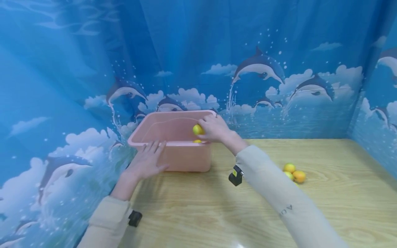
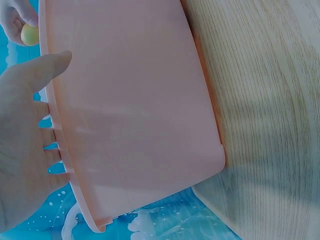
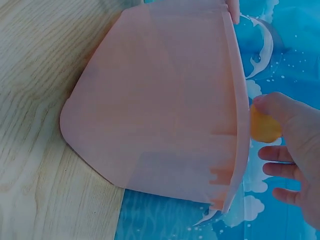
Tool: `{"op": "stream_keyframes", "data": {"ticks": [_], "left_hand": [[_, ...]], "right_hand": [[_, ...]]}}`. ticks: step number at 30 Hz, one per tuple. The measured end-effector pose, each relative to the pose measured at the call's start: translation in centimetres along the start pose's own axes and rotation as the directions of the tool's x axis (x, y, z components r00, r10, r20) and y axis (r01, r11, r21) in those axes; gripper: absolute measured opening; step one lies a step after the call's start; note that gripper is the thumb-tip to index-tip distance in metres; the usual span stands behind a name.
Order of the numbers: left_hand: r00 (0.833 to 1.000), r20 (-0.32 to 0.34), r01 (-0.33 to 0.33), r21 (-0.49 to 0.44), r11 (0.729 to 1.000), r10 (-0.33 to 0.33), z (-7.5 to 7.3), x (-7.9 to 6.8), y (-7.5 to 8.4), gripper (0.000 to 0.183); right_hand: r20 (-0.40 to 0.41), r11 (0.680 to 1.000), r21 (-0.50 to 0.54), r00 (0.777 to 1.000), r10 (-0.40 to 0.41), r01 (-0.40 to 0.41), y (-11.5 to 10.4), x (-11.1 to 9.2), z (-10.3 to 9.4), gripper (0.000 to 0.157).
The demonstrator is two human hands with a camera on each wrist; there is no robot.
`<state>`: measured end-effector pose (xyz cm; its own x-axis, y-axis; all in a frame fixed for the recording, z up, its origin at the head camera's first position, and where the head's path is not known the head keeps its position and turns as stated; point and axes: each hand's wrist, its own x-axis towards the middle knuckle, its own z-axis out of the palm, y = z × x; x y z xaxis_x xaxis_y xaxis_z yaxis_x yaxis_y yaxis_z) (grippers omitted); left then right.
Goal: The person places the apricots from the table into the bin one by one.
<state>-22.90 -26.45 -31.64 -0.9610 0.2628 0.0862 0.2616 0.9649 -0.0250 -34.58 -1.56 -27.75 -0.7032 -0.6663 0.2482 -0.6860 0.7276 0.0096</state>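
Observation:
A pink plastic bin [image 1: 186, 156] stands on the table by the curtain. My left hand [image 1: 145, 160] rests on its near rim, fingers straight and thumb spread away; in the left wrist view the thumb [image 2: 47, 67] lies in front of the bin's outer wall. Above the bin's right end, my right hand [image 1: 213, 128] pinches a round yellow fruit [image 1: 197, 130], which looks more orange [image 3: 265, 125] in the right wrist view. Just below it, part of another yellow fruit [image 1: 197, 141] shows inside the bin. Most of the bin's floor is hidden by the near wall.
To the right on the wooden table [image 1: 192, 203] lies a small cluster of yellow fruits [image 1: 289, 167] and an orange one [image 1: 299, 176], partly covered by my right sleeve. A blue dolphin-print curtain [image 1: 192, 51] hangs behind the bin and along the left side.

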Motion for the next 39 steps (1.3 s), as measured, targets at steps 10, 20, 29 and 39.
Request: {"op": "stream_keyframes", "data": {"ticks": [10,20,29,39], "left_hand": [[1.000,-0.007,-0.013,0.013,1.000,0.013,0.0,0.0,-0.1,0.083],[1.000,-0.004,0.000,0.012,1.000,0.000,0.2,0.1,-0.1,0.084],[1.000,-0.016,-0.007,0.014,1.000,0.007,0.3,0.1,-0.1,0.085],[1.000,-0.009,-0.005,0.016,1.000,0.005,0.1,0.1,0.0,0.086]], "right_hand": [[0.019,0.999,-0.042,1.000,-0.002,0.003,-0.1,-0.6,-0.3,0.055],[0.001,0.998,-0.064,1.000,-0.018,0.018,1.4,-3.2,-0.8,0.054],[-0.060,0.995,-0.087,0.996,-0.061,0.055,2.8,-6.0,-1.0,0.049],[-0.113,0.986,-0.120,0.986,-0.126,0.113,4.1,-9.6,-0.7,0.048]]}}
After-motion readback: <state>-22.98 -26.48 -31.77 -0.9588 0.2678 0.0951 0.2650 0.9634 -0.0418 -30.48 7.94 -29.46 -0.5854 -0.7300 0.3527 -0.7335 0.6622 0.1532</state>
